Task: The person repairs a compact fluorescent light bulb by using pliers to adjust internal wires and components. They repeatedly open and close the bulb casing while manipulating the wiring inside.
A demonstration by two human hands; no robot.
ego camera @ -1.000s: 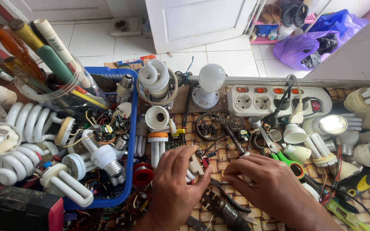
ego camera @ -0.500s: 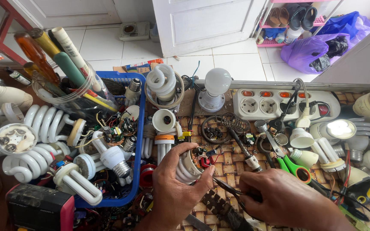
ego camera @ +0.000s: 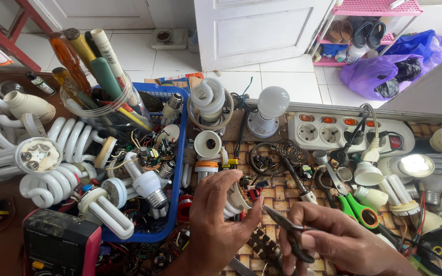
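Pliers (ego camera: 288,231) gripped in right hand (ego camera: 344,243), fingers clenched round handles, tips aimed left. Spiral bulb (ego camera: 234,202) clasped by left hand (ego camera: 218,214) fingers, low over woven tabletop (ego camera: 277,191). Blue basket (ego camera: 180,153) of bulbs just left. White power strip (ego camera: 333,132) beyond.

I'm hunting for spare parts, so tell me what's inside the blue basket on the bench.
The blue basket holds spiral lamp tubes, a screw-base bulb, loose circuit boards with wires and a clear jar of tools. These cover its floor, so anything beneath stays hidden.
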